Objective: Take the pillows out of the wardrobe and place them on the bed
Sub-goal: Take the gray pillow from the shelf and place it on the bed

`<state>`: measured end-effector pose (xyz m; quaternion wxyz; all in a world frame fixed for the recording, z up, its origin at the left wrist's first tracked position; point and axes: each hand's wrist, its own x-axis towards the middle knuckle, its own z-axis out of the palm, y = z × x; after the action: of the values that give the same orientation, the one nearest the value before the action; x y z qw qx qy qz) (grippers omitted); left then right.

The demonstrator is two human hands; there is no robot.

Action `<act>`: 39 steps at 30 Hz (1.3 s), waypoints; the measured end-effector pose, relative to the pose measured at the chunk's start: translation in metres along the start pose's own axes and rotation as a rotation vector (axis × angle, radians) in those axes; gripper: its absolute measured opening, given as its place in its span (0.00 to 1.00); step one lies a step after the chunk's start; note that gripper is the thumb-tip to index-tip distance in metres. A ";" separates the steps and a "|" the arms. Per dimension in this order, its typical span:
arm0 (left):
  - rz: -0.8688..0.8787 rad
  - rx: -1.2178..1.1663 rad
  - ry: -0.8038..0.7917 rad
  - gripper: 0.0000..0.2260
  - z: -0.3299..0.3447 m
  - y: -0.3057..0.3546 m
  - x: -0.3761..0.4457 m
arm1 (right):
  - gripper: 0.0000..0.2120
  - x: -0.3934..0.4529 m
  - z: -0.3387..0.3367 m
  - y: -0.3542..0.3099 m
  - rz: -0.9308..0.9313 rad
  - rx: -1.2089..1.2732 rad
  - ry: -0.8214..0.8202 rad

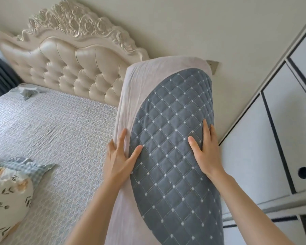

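I hold a long pillow (168, 124) upright in front of me, beside the bed's right edge. It has a grey quilted face with white dots and a pale pinkish cover around it. My left hand (119, 160) grips its left edge, thumb on the grey face and fingers on the pale side. My right hand (205, 151) grips the right edge, thumb on the grey face and fingers wrapped past the rim. The bed (51, 131), under a light textured spread, lies to the left. White wardrobe doors (279, 138) with black trim stand at the right.
A tufted cream headboard (72, 68) with carved top stands against the wall. A floral pillow with checked trim (11, 193) lies at the bed's near left. A small folded cloth (27, 91) sits near the headboard. A wall socket (213, 66) peeks behind the pillow.
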<state>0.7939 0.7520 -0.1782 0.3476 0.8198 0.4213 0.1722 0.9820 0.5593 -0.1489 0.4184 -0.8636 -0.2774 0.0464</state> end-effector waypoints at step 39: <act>-0.208 0.287 0.147 0.34 0.044 -0.090 0.369 | 0.41 0.227 0.304 0.054 1.099 0.592 -0.214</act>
<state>0.9844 1.0687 -0.2772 0.2115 0.7981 0.5483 0.1328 1.1020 0.8626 -0.3510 0.5245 -0.7184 0.1908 0.4153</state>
